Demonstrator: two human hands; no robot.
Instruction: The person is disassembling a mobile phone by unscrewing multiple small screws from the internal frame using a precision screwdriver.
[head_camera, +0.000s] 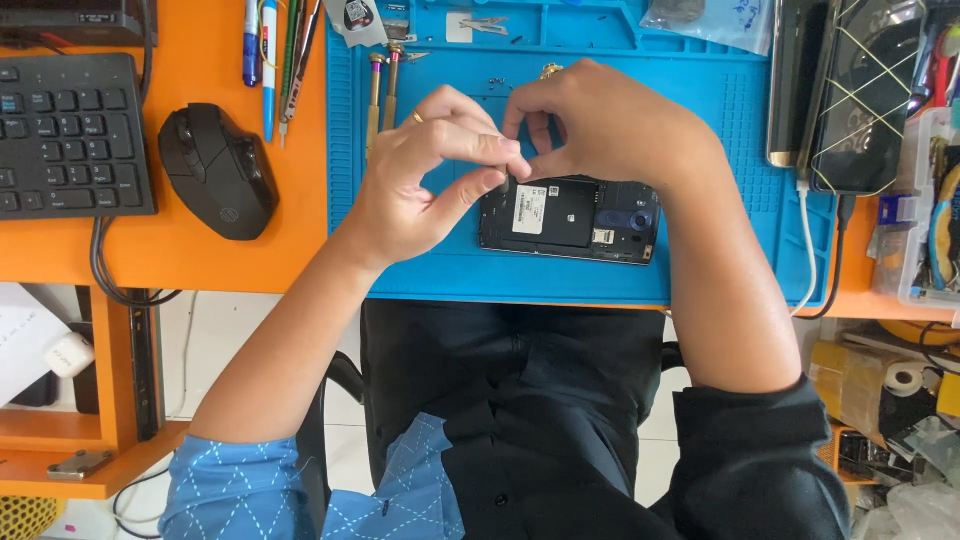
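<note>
A phone repair bench: blue work mat (700, 90), screwdrivers (380, 95) (opened phone (570, 218) too).

The blue mat (700, 110) over the middle of the desk looks like matt, rubbery silicone, ribbed along its left edge; the opened phone (570, 218) on it shows dull black plastic with a white paper label. The desk (200, 260) is smooth orange laminate; near its left edge the mouse (218, 170) and keyboard (70, 135) are matt black plastic; the left hand (420, 180) wears a glossy gold-coloured metal ring (417, 117).
</note>
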